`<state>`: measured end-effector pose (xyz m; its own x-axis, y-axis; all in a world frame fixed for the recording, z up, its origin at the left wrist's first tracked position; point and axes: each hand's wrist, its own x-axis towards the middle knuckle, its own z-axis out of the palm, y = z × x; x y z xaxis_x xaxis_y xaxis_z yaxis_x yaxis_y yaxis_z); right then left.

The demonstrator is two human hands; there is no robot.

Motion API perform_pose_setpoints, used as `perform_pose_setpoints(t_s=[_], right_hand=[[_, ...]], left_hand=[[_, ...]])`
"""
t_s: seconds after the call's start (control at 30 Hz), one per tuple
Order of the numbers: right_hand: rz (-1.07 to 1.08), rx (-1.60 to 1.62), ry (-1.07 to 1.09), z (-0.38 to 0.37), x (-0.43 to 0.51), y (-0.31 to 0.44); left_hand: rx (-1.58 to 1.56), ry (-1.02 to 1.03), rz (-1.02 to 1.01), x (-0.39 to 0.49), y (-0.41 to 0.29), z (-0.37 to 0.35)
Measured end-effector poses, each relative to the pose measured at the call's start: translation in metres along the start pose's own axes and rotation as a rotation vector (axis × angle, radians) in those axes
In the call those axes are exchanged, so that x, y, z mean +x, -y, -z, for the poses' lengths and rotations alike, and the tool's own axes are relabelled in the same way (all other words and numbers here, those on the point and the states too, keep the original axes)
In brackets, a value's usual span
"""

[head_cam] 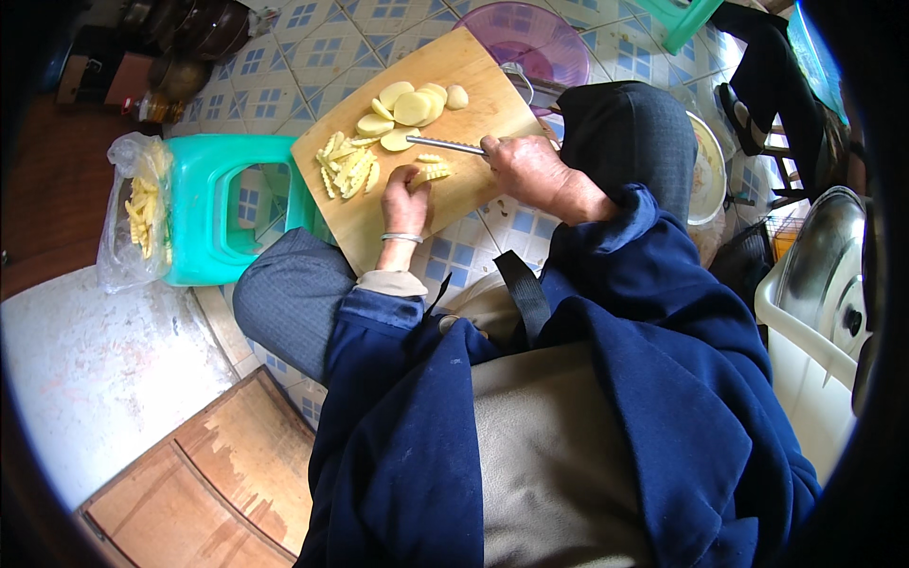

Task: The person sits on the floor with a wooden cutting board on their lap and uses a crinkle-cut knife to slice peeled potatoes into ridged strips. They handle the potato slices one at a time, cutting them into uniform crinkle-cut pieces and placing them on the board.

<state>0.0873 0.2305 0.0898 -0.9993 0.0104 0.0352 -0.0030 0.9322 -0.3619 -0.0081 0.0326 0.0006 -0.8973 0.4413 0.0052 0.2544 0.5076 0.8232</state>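
My right hand (529,170) is closed round the handle of a crinkle cutter (447,145), its wavy metal blade held above a wooden cutting board (454,213). With its fingertips my left hand (406,202) grips a partly cut potato slice (433,171) on the board. One crinkle-cut strip (428,158) lies just beyond that slice. A pile of crinkle-cut potato strips (348,165) rests at the board's left side. Several round potato slices (412,108) overlap behind the blade, and a small rounded potato piece (457,97) sits to their right.
At the left stands a green plastic stool (206,213), with a clear plastic bag (145,213) of potato strips at its far side. Beyond the board is a purple basin (525,42). A patterned bowl (705,170) is beside my right knee. Another person's leg (763,85) shows at upper right.
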Motion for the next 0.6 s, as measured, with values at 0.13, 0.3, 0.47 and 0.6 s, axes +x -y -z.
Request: perform_pose_setpoints(t_s=[0.13,0.3,0.47,0.6], right_hand=[[0.06,0.062,-0.13,0.022,0.001,0.002],[0.104,0.073,-0.261,0.074,0.016,-0.016],[-0.111,0.516,-0.383,0.108,0.038,-0.047],[-0.17,0.479,-0.444,0.108,0.036,-0.053]], left_hand=[[0.549,0.097,-0.421,0.007,-0.006,-0.014],[0.701,0.165,-0.64,0.013,-0.009,-0.013],[0.942,0.226,-0.526,0.019,0.011,0.006],[1.072,-0.021,-0.687,0.03,0.036,0.041]])
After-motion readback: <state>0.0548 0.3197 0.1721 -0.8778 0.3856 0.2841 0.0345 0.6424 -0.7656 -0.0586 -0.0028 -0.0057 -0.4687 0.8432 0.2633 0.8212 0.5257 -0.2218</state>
